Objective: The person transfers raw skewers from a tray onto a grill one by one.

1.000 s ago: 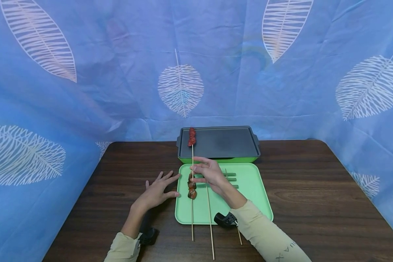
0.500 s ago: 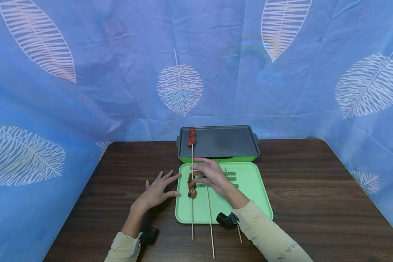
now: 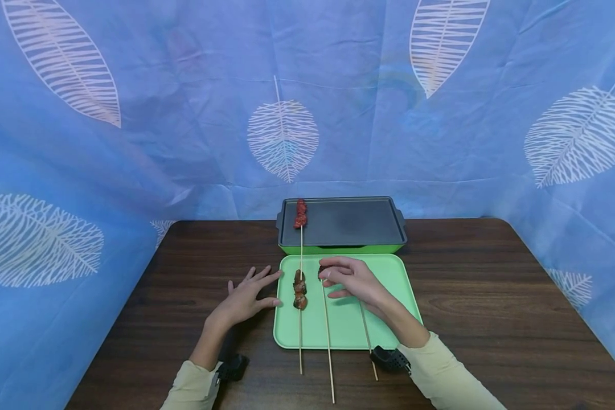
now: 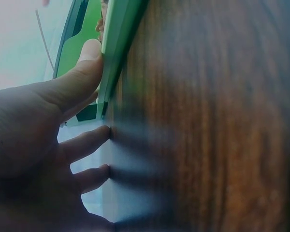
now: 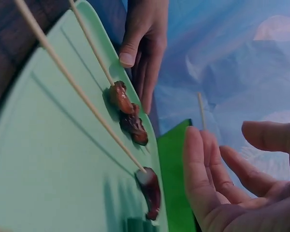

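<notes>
My left hand (image 3: 243, 299) lies with spread fingers at the left side of the light green tray (image 3: 394, 285); its thumb (image 4: 82, 72) touches the tray rim in the left wrist view. My right hand (image 3: 359, 282) hovers over the tray with loosely bent fingers and nothing between them. Its fingertips overlap the top of a dark meat skewer (image 3: 327, 341). Left of that lies a skewer of browned meat chunks (image 3: 299, 290). A red meat skewer (image 3: 300, 214) rests on the grill plate (image 3: 353, 222), its stick reaching back over the tray. A third stick (image 3: 366, 330) runs under my right hand, its upper end hidden.
Behind the tray stands the grill's green base (image 3: 338, 250), close to the tray's far edge. Skewer sticks project past the tray's near edge over the wooden table (image 3: 471, 296). A blue leaf-patterned cloth (image 3: 195, 102) hangs behind the table.
My right hand has let go of the red meat skewer's stick and moved right, over the dark meat skewer. The red skewer stays on the grill plate. My left hand keeps its place.
</notes>
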A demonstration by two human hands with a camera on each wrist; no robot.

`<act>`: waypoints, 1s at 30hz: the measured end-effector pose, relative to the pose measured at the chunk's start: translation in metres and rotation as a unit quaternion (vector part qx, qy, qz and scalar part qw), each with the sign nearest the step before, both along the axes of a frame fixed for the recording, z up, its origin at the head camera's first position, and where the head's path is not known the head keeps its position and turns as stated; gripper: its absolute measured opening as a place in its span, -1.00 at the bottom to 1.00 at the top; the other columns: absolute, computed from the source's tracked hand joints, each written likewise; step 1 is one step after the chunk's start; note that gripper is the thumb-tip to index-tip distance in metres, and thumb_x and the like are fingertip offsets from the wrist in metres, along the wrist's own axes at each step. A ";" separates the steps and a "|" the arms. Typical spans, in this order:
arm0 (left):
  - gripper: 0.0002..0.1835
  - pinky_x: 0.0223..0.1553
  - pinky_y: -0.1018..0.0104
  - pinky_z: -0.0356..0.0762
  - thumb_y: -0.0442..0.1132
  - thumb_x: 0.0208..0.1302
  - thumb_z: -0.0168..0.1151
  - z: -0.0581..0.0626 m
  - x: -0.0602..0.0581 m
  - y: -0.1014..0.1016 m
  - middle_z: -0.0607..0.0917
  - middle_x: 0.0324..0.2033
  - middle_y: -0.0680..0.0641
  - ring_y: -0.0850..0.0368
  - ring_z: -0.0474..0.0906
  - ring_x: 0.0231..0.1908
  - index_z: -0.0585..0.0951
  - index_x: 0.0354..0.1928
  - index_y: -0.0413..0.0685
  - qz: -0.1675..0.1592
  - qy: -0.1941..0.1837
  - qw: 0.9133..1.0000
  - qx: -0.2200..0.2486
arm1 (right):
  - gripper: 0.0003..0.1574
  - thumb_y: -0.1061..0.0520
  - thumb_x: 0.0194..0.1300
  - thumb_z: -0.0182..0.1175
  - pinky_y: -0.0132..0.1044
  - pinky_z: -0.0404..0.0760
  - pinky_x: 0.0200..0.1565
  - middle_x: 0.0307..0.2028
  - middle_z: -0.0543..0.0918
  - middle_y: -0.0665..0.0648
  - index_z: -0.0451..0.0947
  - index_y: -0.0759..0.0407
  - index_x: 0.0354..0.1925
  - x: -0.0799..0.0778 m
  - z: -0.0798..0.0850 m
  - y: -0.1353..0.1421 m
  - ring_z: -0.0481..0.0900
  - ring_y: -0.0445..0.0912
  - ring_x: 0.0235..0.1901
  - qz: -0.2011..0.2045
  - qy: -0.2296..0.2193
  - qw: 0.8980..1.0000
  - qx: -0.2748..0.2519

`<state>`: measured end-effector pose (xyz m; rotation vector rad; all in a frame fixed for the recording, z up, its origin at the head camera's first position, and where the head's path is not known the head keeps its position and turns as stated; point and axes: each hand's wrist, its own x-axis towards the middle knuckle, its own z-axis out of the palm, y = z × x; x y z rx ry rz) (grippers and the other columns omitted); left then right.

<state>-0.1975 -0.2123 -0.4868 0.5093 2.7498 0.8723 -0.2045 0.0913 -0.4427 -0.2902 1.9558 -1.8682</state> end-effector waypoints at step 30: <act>-0.22 0.20 -0.73 -0.38 0.09 0.37 0.32 0.004 0.003 0.002 0.15 0.57 -0.22 -0.40 -0.20 0.56 0.32 0.57 0.16 0.007 -0.005 1.000 0.004 | -0.46 0.31 0.35 0.31 -0.21 0.73 -0.39 -0.27 0.64 0.18 0.47 0.46 0.25 0.077 -0.028 0.071 0.73 0.02 -0.34 -0.037 0.098 0.981 0.161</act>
